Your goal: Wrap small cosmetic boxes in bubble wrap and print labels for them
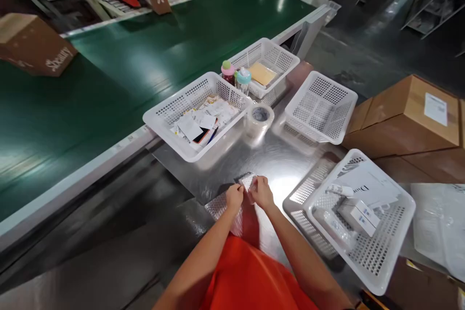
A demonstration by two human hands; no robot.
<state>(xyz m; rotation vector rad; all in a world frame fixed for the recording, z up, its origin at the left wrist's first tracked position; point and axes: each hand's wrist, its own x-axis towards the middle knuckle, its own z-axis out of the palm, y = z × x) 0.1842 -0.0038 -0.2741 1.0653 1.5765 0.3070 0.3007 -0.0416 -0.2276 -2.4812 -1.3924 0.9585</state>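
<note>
Taking the hands as the centre of the clock, a cardboard box (36,46) sits at ten o'clock on a green conveyor belt (152,58) that runs along the far left side. At twelve, a pink-topped bottle (228,72) and a blue-topped bottle (243,80) stand before the rear basket, and nearer, a tape roll (258,121) rests on the metal worktop (279,164). Brown cartons (407,121) are at two, and clear plastic (438,227) lies at three.

The paper basket (183,101) at eleven o'clock holds a loose heap of slips and cards. The rear basket (278,53) at twelve contains a yellowish envelope (262,73). A third white basket (321,106) is at one. The tilted basket (388,223) at three carries a flat white item (366,185) marked "Dior", small white boxes (359,217) and a clear wrapped bundle (334,227).

Both forearms reach forward, hands close together over the near worktop. The left hand (235,196) pinches the left edge of a small bubble-wrap packet (248,181), above a sheet of bubble wrap (220,206). The right hand (261,193) has a narrow grip on the packet's right side.
</note>
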